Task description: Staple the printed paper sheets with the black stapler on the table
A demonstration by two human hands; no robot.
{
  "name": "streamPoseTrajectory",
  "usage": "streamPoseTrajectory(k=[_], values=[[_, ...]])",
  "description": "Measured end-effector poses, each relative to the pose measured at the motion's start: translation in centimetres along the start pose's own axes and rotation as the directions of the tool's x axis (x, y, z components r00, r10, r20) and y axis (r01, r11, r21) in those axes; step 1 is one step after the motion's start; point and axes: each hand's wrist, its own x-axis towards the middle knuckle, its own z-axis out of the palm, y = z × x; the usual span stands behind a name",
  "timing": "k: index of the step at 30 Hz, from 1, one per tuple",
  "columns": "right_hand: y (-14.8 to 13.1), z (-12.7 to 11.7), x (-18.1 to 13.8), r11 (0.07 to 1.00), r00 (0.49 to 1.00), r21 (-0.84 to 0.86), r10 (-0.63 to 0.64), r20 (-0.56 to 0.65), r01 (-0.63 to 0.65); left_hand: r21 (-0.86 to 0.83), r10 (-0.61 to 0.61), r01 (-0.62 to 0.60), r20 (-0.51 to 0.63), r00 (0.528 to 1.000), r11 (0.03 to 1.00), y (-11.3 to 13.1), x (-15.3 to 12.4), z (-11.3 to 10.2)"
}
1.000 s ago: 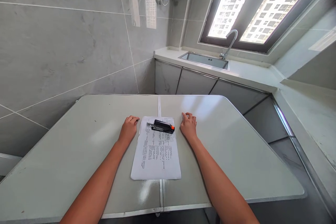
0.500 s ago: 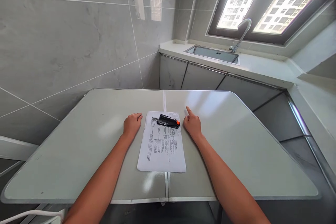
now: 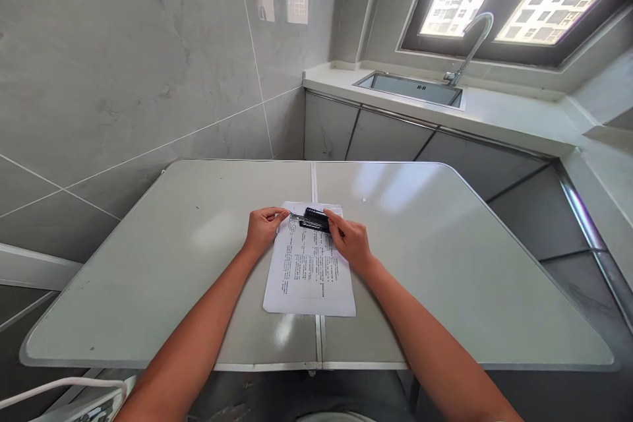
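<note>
A black stapler [image 3: 316, 225] lies across the upper part of a printed sheet of paper [image 3: 309, 293]. From its left end sticks a thin metal rail [image 3: 297, 216]. My left hand [image 3: 262, 229] is closed, thumb and fingertips pinching the tip of that rail. At the other end, my right hand [image 3: 350, 239] grips the stapler, its index finger lying over the top and covering the right end. The sheet rests flat on the table, partly under the stapler and both hands.
A pale folding table [image 3: 148, 277] with a metal seam [image 3: 319, 343] stands before me. A small white speck [image 3: 364, 199] is on its right half. Behind are a sink [image 3: 415, 87], a faucet [image 3: 475, 46] and grey cabinets [image 3: 390, 135]. A white cable [image 3: 64, 382] hangs at lower left.
Both hands have come inward from either side of the paper onto the stapler's two ends. The right index finger was pointing forward on the table before. The view has tilted slightly down.
</note>
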Motion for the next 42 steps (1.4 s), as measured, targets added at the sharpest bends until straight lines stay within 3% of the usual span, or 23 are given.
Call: streamPoseTrajectory(k=[5,10,13,16,21,26,34,38,42], values=[[0.3,0.0,-0.1,1.000,1.000,-0.004,0.000,0.013,0.000,0.073,0.051,-0.060,0.114,0.992,0.996,-0.3,-0.3,1.8],[0.0,0.0,0.1,1.000,1.000,-0.020,0.018,0.024,-0.017,0.129,0.082,-0.094,0.097,0.992,0.987,-0.3,0.0,2.0],[-0.5,-0.1,0.4,0.999,0.999,-0.038,-0.007,0.033,0.008,0.004,0.022,-0.023,0.134,0.991,1.000,0.1,-0.1,2.0],[-1.4,0.0,0.4,0.991,0.986,-0.033,-0.123,0.115,0.128,-0.167,-0.014,0.054,0.233,0.972,0.985,0.8,-0.5,2.0],[-2.6,0.7,-0.1,0.974,0.959,-0.061,-0.201,0.202,0.217,-0.253,0.013,0.072,0.318,0.948,0.965,2.0,-1.4,2.2],[-2.5,1.2,-0.3,0.977,0.975,-0.074,-0.192,0.115,0.201,-0.257,0.027,0.069,0.351,0.936,0.964,2.6,-1.8,2.3],[-2.9,1.4,-0.2,0.998,0.999,0.054,-0.032,0.035,0.030,-0.226,0.029,0.054,0.350,0.936,0.973,3.1,-2.0,2.2],[-3.3,1.1,0.0,0.974,0.989,0.178,0.144,-0.025,-0.138,-0.137,0.164,-0.129,0.286,0.944,0.982,2.8,-2.0,1.7],[-3.4,0.8,0.3,0.924,0.971,0.298,0.235,0.049,-0.239,0.039,0.398,-0.428,0.303,0.866,0.903,1.8,-1.9,1.4]])
